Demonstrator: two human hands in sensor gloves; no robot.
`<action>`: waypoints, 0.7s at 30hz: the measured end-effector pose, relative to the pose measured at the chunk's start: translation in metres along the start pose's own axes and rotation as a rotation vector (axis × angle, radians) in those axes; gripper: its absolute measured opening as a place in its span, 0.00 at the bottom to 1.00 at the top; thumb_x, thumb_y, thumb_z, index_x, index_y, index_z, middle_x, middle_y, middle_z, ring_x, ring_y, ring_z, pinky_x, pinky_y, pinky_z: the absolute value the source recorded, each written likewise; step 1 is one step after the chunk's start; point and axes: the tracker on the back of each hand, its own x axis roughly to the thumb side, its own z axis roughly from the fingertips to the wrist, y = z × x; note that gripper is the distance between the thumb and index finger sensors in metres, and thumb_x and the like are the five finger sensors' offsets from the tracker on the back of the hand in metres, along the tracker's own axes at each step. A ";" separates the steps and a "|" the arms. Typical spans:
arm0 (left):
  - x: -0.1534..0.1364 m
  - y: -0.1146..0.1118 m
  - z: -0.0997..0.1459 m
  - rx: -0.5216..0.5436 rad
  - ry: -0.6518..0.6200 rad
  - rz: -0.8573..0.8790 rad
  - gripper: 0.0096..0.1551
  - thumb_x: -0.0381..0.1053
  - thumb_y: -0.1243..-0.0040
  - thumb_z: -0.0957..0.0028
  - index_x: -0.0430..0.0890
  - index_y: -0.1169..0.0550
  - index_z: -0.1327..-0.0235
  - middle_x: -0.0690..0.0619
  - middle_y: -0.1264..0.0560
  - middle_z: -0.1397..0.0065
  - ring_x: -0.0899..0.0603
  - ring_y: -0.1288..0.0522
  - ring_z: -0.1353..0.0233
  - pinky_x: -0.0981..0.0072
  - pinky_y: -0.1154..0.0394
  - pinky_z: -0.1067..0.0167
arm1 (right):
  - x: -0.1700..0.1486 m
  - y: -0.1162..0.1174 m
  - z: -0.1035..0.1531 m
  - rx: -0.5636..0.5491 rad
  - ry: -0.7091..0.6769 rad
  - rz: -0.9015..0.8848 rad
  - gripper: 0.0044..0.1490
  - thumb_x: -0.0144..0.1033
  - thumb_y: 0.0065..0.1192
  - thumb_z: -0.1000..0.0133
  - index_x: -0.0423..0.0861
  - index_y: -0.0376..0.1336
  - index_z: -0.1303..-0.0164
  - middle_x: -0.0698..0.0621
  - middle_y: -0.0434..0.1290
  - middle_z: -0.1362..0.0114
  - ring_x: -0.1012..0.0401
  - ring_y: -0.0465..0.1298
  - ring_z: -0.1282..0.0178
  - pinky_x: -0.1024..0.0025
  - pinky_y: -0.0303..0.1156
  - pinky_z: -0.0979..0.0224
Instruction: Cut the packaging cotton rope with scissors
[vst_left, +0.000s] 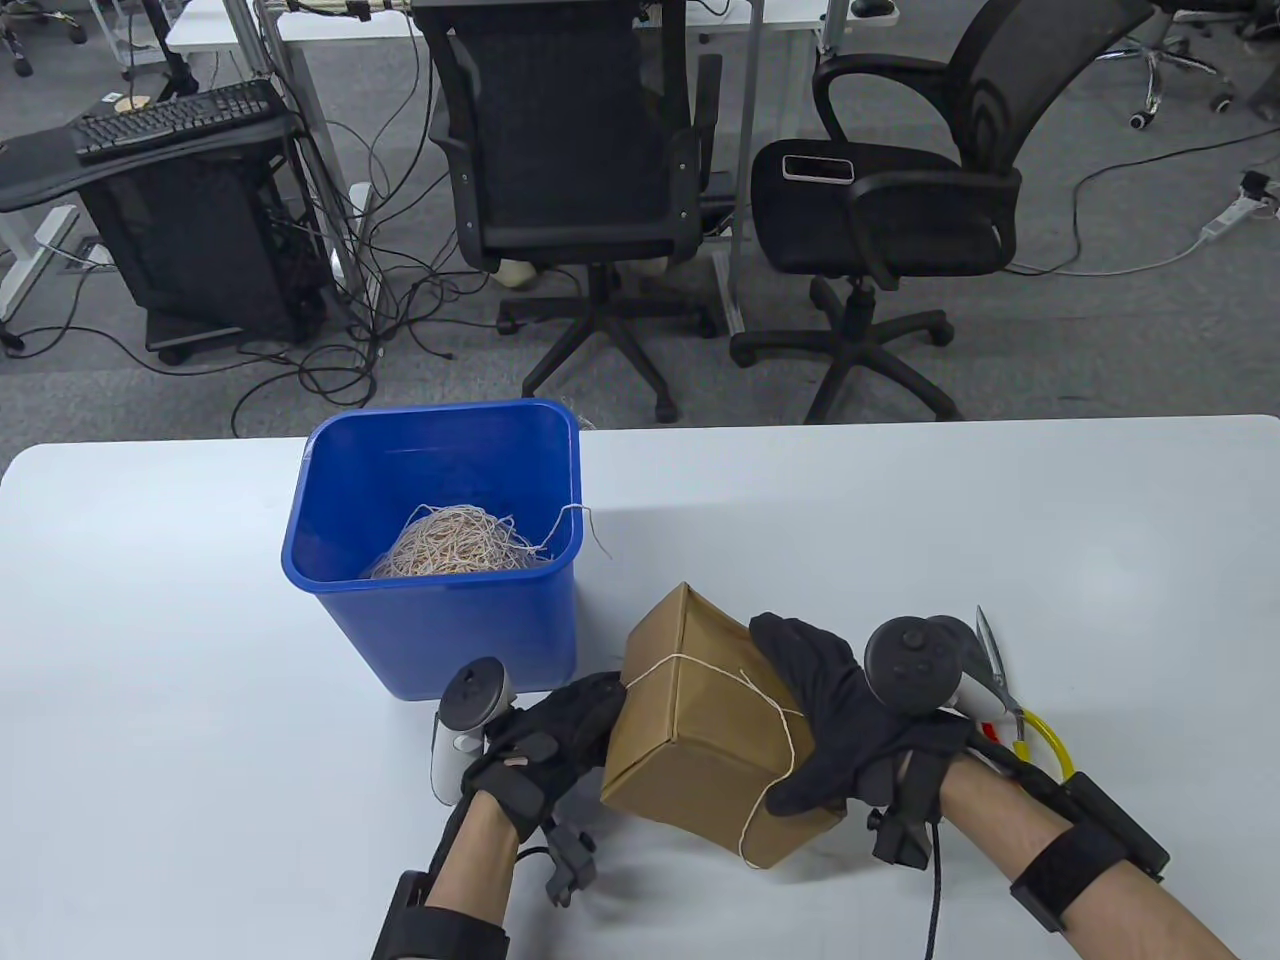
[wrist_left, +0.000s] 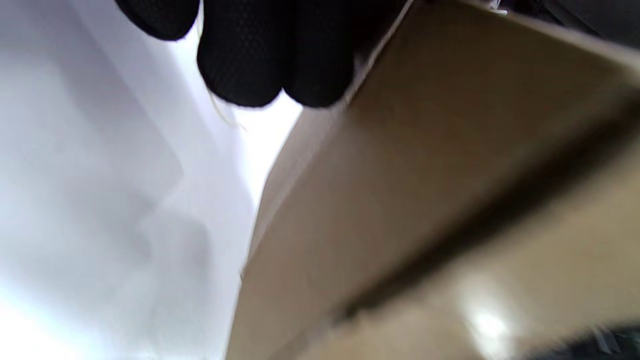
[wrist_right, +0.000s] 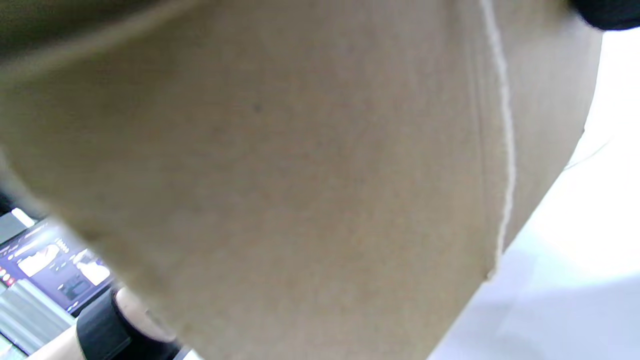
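Left hand (vst_left: 560, 735) grips the left side of the brown box (vst_left: 700, 720); right hand (vst_left: 835, 715) grips its right side, box tilted. Cotton rope (vst_left: 745, 680) wraps the box. Scissors (vst_left: 1005, 690) lie on the table (vst_left: 1000, 520) just beyond the right hand. Blue bin (vst_left: 440, 540) stands nearby.

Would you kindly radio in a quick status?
Left hand and right hand both hold box, tilted. Rope uncut. Scissors on table, behind right hand.

The scissors (vst_left: 1005, 690) lie mostly hidden behind the right hand (vst_left: 850, 715); both wrist views blur the box (wrist_left: 425, 200).
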 end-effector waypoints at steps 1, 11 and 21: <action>0.001 0.001 0.000 0.026 -0.005 -0.030 0.29 0.54 0.54 0.38 0.32 0.30 0.37 0.40 0.21 0.44 0.32 0.19 0.44 0.30 0.33 0.39 | 0.000 -0.001 0.001 0.004 0.000 0.019 0.90 0.66 0.85 0.65 0.38 0.29 0.20 0.20 0.34 0.22 0.23 0.38 0.27 0.13 0.57 0.44; 0.041 -0.002 0.007 0.361 -0.038 -0.845 0.23 0.51 0.44 0.45 0.34 0.19 0.53 0.48 0.15 0.61 0.39 0.13 0.59 0.36 0.24 0.47 | -0.005 -0.026 0.027 -0.065 0.042 -0.011 0.89 0.66 0.85 0.65 0.37 0.31 0.19 0.19 0.36 0.21 0.23 0.39 0.27 0.12 0.57 0.45; 0.033 -0.022 -0.004 0.279 0.231 -1.288 0.23 0.50 0.43 0.44 0.33 0.19 0.52 0.45 0.15 0.60 0.37 0.13 0.58 0.35 0.26 0.47 | -0.013 -0.074 0.077 -0.237 0.138 -0.055 0.88 0.63 0.87 0.66 0.37 0.33 0.19 0.19 0.35 0.21 0.23 0.37 0.26 0.11 0.54 0.44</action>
